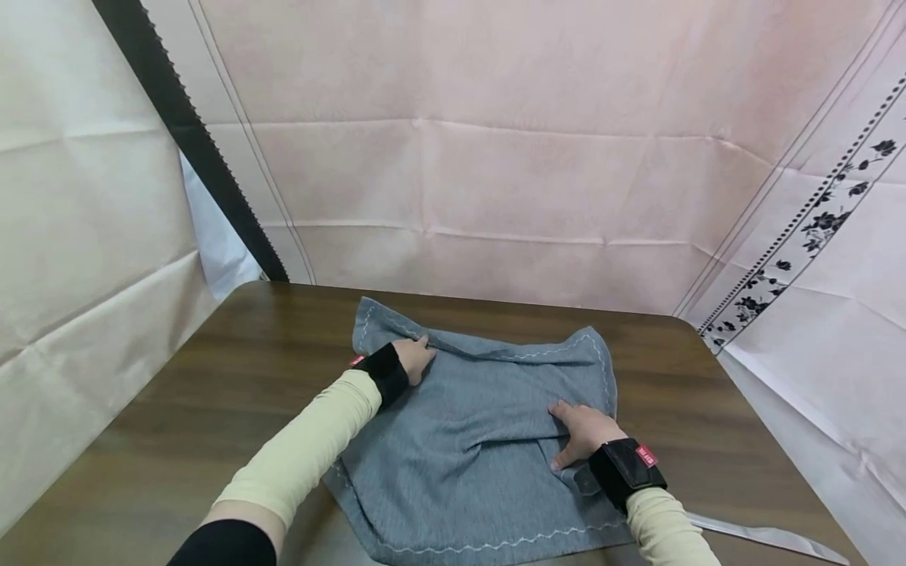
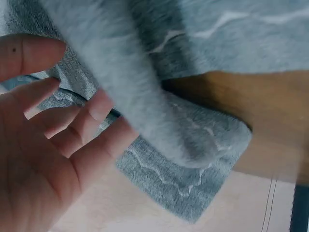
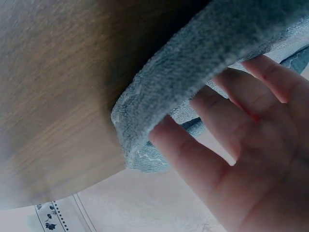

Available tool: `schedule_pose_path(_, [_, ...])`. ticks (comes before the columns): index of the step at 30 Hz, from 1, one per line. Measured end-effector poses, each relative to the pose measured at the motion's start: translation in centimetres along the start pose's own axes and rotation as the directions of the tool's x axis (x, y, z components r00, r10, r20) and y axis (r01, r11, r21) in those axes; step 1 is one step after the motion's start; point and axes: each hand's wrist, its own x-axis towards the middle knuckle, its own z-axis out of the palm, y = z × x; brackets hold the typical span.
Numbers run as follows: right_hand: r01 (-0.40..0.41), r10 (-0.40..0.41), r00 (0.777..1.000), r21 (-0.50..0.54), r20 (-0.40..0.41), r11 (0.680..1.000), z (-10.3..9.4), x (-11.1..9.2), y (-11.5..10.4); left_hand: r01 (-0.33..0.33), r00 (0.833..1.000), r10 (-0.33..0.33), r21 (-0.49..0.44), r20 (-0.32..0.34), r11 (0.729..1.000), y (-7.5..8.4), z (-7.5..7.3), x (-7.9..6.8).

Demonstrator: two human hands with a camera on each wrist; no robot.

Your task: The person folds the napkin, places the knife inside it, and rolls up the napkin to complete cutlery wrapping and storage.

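A grey-blue towel with a white wavy stitched line along its edges lies spread and wrinkled on the table. My left hand is over its upper left part. In the left wrist view, that hand's relaxed fingers touch a raised fold of the cloth, with the palm facing the camera. My right hand rests on the towel's right side, near a crease and a small turned-up flap. In the right wrist view its fingers are extended, fingertips against the towel's underside edge.
The brown wooden table has rounded far corners. Pale sheeting hangs behind it, with a black strip at left and a floral band at right. A whitish strip lies at the table's near right.
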Motion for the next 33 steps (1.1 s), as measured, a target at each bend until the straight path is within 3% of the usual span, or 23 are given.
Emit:
schedule_pose_path(3, [0.006,-0.006,1.000,-0.004,-0.004,1.000,0.0,-0.1,-0.1,-0.019,0.991,0.028,0.078,-0.128,0.997,-2.3,5.6,5.3])
schedule_pose_path(4, [0.006,-0.006,1.000,-0.004,-0.005,1.000,-0.1,-0.1,-0.2,-0.001,0.994,0.008,0.065,-0.113,0.998,-2.8,6.5,6.6])
schedule_pose_path(6, [0.005,-0.005,1.000,-0.010,-0.008,1.000,-0.1,-0.2,-0.2,0.045,0.996,-0.043,0.022,-0.083,0.999,-3.0,6.4,7.3])
schedule_pose_path(7, [0.004,-0.004,1.000,-0.014,-0.008,1.000,-0.2,-0.2,-0.2,0.088,0.996,-0.088,-0.016,-0.032,0.996,-2.6,5.0,6.4])
schedule_pose_path(10, [0.003,-0.004,1.000,-0.015,-0.009,1.000,-0.2,-0.2,-0.3,0.209,0.978,-0.206,-0.151,0.033,0.966,-0.8,-0.1,1.9])
schedule_pose_path(13, [0.013,-0.013,1.000,-0.014,-0.021,1.000,0.0,-0.2,-0.3,0.241,0.970,-0.244,-0.264,0.021,0.934,-0.6,-2.2,-1.0])
schedule_pose_path(19, [0.018,-0.018,1.000,-0.009,-0.022,1.000,0.5,0.0,-0.5,0.274,0.960,-0.274,-0.405,0.059,0.872,-1.9,-2.1,-1.8])
schedule_pose_path(27, [0.011,-0.011,1.000,-0.002,0.016,1.000,0.5,0.1,-0.5,0.299,0.954,-0.275,-0.425,0.118,0.854,-2.2,-2.0,-1.6])
schedule_pose_path(30, [0.003,-0.003,1.000,-0.011,0.021,1.000,0.2,0.2,-0.1,0.236,0.972,-0.207,-0.444,0.113,0.865,-2.1,-2.5,-1.7])
schedule_pose_path(33, [0.003,-0.002,1.000,-0.022,0.029,1.000,-0.2,0.3,0.3,0.118,0.993,-0.099,-0.424,0.067,0.898,-2.2,-2.9,-2.2])
